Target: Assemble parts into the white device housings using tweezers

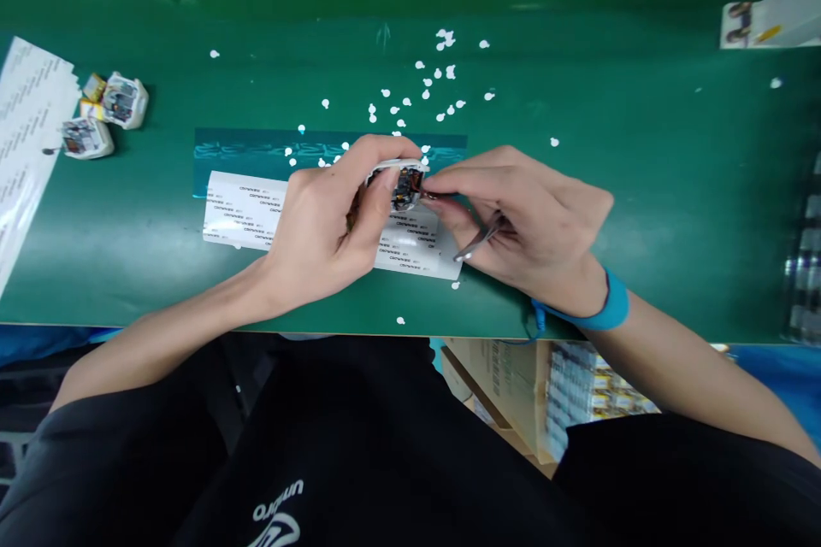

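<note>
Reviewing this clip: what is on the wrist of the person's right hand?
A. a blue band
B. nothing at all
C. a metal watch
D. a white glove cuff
A. A blue band wraps the wrist just behind the right hand, which holds metal tweezers toward the small white device gripped by the left hand.
</note>
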Motion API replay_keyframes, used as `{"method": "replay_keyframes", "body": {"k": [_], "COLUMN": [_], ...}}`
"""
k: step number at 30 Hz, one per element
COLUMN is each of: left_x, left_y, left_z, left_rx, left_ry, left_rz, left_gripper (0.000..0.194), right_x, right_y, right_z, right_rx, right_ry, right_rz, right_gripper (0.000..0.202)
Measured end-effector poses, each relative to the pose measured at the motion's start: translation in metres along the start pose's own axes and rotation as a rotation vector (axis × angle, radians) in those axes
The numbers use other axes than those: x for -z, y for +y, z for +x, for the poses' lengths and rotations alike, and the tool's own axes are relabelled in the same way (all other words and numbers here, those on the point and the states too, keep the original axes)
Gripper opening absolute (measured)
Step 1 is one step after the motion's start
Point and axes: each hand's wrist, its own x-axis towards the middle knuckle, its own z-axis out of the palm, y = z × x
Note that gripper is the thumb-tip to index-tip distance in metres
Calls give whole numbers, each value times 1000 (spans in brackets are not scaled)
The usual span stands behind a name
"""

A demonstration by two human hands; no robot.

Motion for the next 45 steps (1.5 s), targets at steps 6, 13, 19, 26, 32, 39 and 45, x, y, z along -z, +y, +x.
{"method": "replay_keyframes", "body": {"k": [6,13,19,26,32,39,45], "left_x": [2,-1,-2,-1,-6,-8,-10], "left_y": [0,-9,-10,-14,-15,-8,3], "left_z": [-1,-1,0,0,-6,-7,-10], "left_rx": [-66,60,50,88,76,55,41], "left_ry": [-85,-204,-209,-202,-140,-144,-117], "left_rz": [133,-141,-154,-261,-222,-105,-43], "left_gripper": [18,15,13,5,16,25,30], "right_x": [4,6,6,13,23,19,11], "right_y": [-1,-1,1,11,13,4,-9], "right_z": [5,3,3,4,-4,-1,-6], "right_rx": [-52,-28,-9,31,146,207,146], "right_ry": [-1,-35,-6,-66,-315,-250,-166], "right_rz": [20,-87,-145,-219,-343,-356,-261], "right_gripper": [13,15,12,24,36,24,30]}}
